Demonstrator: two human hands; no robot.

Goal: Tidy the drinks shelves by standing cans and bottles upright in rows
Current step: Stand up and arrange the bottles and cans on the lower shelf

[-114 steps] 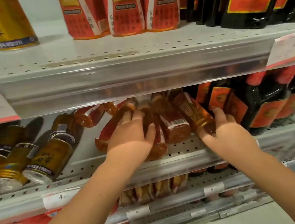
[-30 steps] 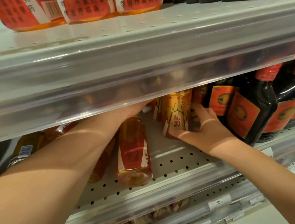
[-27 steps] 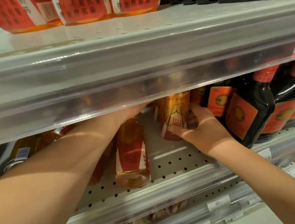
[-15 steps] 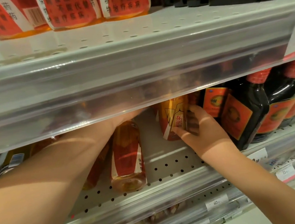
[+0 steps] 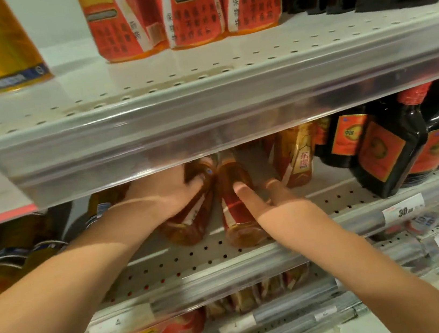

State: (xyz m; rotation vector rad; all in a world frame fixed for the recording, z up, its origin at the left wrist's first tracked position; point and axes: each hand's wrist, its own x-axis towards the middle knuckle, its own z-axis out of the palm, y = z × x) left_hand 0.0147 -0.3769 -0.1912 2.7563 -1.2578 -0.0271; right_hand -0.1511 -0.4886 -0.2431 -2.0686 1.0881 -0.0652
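On the white perforated metal shelf (image 5: 170, 266), an amber plastic bottle with a red label (image 5: 189, 224) lies on its side. The left hand (image 5: 168, 192) grips its upper part. A second amber bottle (image 5: 237, 220) lies alongside, touching it. The right hand (image 5: 277, 204) is flat, with its straight fingers (image 5: 241, 190) resting on that second bottle. A gold metal can (image 5: 295, 155) stands upright just beside them.
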